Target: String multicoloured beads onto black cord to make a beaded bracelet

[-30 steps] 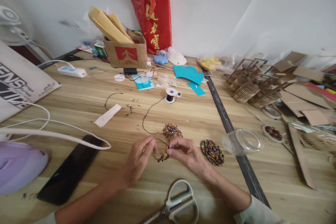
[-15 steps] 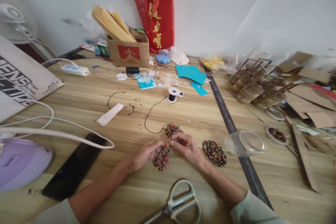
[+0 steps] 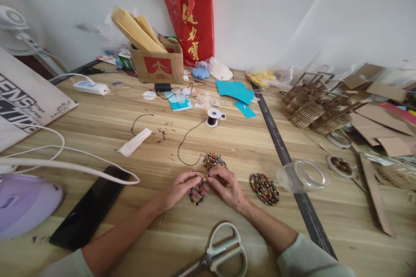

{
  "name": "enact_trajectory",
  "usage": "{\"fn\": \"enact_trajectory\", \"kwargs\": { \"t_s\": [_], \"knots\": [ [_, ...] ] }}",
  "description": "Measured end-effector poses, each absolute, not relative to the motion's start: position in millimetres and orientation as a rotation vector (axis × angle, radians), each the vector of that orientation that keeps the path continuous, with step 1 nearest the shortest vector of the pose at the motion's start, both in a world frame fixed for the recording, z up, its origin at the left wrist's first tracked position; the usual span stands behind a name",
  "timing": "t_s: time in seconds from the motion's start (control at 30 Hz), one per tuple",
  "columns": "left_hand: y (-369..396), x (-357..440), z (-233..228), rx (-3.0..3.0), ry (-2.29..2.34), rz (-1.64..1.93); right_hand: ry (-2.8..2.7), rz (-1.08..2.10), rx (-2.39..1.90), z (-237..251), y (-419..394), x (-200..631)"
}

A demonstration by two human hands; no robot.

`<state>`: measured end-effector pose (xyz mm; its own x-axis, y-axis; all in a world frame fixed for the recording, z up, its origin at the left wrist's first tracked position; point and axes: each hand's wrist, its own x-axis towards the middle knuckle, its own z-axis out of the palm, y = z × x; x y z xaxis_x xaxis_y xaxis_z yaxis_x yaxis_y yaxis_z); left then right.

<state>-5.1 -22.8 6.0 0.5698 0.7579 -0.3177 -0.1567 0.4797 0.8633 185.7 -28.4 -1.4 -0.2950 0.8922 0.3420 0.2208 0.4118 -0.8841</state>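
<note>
Left hand [image 3: 182, 188] is pinching the top of a loop of small, round, multicoloured beads [image 3: 196, 202]; right hand [image 3: 229, 186], just beside, is gripping thin black cord [image 3: 178, 150] at the loop's end. Loop is hanging below the fingertips, over the wood-grained counter [image 3: 156, 233]. Left edge: grey-white package [image 3: 48, 93] is showing black capitals, "ENS" legible. Beyond, brown cardboard box [image 3: 138, 64] is bearing a red panel, lettering too blurred. Rear: tall red bag [image 3: 205, 21] is displaying gold characters, lower two reading 力寶.

Bead pile [image 3: 212, 160] partly hidden by right hand [image 3: 227, 187]; scissors [image 3: 206, 262] cut off by bottom edge
</note>
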Motion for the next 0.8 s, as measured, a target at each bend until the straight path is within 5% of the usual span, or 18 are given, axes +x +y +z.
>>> {"fn": "enact_trajectory", "kwargs": {
  "t_s": [0.8],
  "knots": [
    [-25.9,0.2,9.8,1.200,0.945,0.624,-1.780,1.099,-0.980,1.7,-29.2,184.0]
  ]
}}
